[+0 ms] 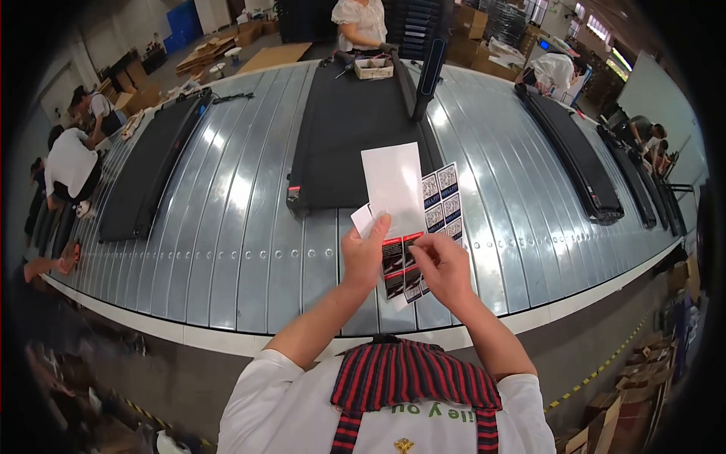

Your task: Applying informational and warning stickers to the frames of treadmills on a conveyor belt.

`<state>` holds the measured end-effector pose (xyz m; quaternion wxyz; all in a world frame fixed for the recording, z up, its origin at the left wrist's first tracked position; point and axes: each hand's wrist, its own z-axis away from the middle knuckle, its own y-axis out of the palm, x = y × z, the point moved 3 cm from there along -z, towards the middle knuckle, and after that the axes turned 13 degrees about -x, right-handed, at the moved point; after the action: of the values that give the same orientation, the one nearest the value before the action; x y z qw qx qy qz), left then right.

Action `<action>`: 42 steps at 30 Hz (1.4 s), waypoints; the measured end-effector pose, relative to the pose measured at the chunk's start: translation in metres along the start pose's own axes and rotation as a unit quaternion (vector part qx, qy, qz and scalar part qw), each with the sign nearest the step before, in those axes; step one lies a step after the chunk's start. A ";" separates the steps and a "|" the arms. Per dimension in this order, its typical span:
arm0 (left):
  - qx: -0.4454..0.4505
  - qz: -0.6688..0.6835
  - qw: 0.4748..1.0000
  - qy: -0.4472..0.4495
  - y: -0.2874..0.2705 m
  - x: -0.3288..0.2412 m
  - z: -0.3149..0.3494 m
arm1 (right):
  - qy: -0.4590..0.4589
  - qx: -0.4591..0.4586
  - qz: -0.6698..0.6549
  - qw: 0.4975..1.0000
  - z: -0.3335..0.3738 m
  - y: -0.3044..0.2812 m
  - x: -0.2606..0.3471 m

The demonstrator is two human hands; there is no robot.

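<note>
My left hand (364,256) is closed on a sheaf of sticker sheets, its thumb lying over the front. Foremost is a white glossy sheet (392,180) whose lower part carries black and red warning labels (395,260). Behind it a sheet of square code stickers (442,195) juts out to the right, and a small white piece pokes out at the left. With thumb and forefinger together, my right hand (443,262) pinches at one of the warning labels. Below the sheets lies a black treadmill (363,113) on the metal slat conveyor (265,159).
Other black treadmills (155,170) rest on the conveyor to the left and right (567,147). Across the treadmill stands a person in white (361,26), beside a small open box (373,69). Several people work at both sides. Cardboard boxes (616,405) are stacked at lower right.
</note>
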<state>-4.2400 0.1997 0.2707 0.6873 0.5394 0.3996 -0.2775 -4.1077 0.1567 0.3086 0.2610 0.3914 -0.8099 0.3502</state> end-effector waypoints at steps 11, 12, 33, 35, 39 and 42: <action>0.037 -0.153 0.987 -0.020 0.001 0.029 0.018 | 0.023 0.037 -0.054 0.998 0.007 -0.002 -0.044; 0.024 -0.160 0.987 -0.021 0.002 0.033 0.020 | 0.020 0.037 -0.060 0.997 0.010 -0.007 -0.046; 0.027 -0.249 0.967 0.052 0.098 0.065 0.061 | 0.119 0.054 -0.110 0.985 0.002 -0.097 -0.098; 0.029 -0.245 0.968 0.047 0.097 0.061 0.063 | 0.120 0.059 -0.123 0.983 0.001 -0.093 -0.097; 0.032 -0.256 0.966 0.023 0.082 0.051 0.056 | 0.131 0.098 -0.106 0.981 -0.002 -0.081 -0.090; 0.021 -0.234 0.972 0.005 0.078 0.040 0.053 | 0.149 0.129 -0.106 0.975 -0.008 -0.070 -0.083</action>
<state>-4.1423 0.1717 0.2828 0.5899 0.4465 0.5123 -0.4362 -4.0030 0.1687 0.2809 0.3615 0.4490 -0.6639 0.4764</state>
